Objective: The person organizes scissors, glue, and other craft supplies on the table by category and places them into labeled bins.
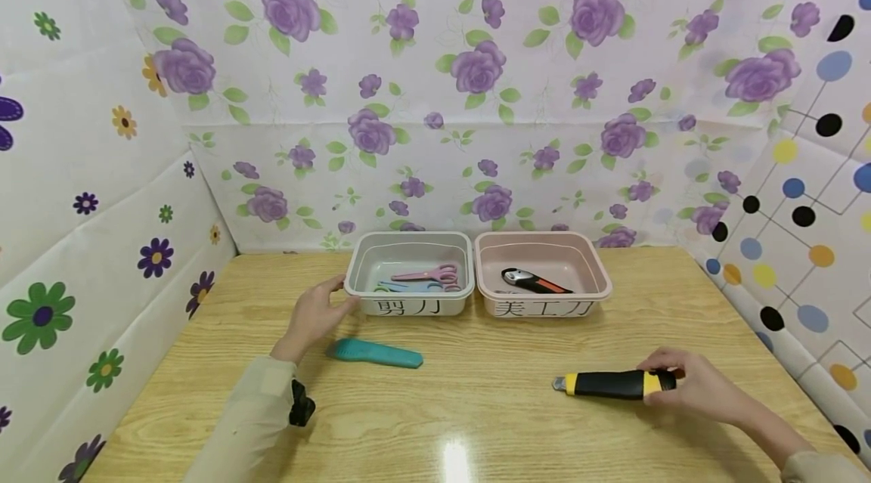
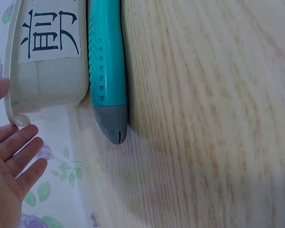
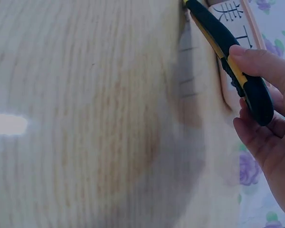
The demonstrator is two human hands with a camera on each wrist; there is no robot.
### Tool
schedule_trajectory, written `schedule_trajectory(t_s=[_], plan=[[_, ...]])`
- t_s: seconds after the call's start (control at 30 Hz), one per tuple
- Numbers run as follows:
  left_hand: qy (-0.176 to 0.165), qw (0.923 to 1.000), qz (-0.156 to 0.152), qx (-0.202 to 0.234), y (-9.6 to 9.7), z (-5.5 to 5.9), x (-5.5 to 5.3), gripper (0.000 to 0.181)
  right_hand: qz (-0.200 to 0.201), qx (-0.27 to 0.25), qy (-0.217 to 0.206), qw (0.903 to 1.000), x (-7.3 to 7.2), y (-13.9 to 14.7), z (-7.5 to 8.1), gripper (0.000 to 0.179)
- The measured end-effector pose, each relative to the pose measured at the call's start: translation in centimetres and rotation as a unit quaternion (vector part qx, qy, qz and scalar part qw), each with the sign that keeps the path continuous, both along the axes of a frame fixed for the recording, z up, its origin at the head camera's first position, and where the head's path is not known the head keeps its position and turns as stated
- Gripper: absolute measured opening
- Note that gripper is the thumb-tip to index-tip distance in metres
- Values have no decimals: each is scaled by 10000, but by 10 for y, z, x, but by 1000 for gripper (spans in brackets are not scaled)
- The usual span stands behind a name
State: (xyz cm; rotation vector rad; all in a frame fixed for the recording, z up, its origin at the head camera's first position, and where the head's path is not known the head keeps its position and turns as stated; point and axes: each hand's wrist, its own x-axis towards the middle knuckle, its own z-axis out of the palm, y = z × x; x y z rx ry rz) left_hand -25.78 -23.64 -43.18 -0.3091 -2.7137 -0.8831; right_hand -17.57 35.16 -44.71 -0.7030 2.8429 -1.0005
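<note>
My left hand [image 1: 316, 315] grips the front left corner of a grey plastic bin [image 1: 410, 306], thumb and fingers on either side of its rim. Inside it lie pink scissors [image 1: 425, 274] and blue scissors [image 1: 413, 287]. Just in front, a teal cutter [image 1: 377, 353] with a grey slotted tip [image 2: 111, 124] lies on the table. At the right, my right hand [image 1: 701, 386] holds a black and yellow utility knife [image 1: 609, 385] by its rear end, thumb on one side and fingers on the other. Its metal tip points left.
A pink bin [image 1: 602, 288], standing right of the grey one, contains a black and red utility knife [image 1: 534, 282]. Both bins carry front labels in Chinese characters. The wooden table [image 1: 381, 422] is bordered by flowered cloth [image 1: 435, 165] behind and patterned cloths at both sides.
</note>
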Motion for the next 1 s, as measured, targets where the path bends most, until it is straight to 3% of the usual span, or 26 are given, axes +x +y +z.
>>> schedule_trajectory(t_s=[0.13,0.37,0.7,1.0], plan=[[3,10000,-14,-17,0,0,0,53,-58,-92,136,9998,-2,-3,5,34],[-12,10000,-10,-11,0,1,1,53,-6,-194,771,9968,-9,-12,12,32],[51,10000,-16,-12,-1,-1,0,53,0,-136,762,9970,-15,-22,30,32],[-5,10000,-16,-26,1,2,1,53,126,-202,1057,9941,-21,-34,51,32]])
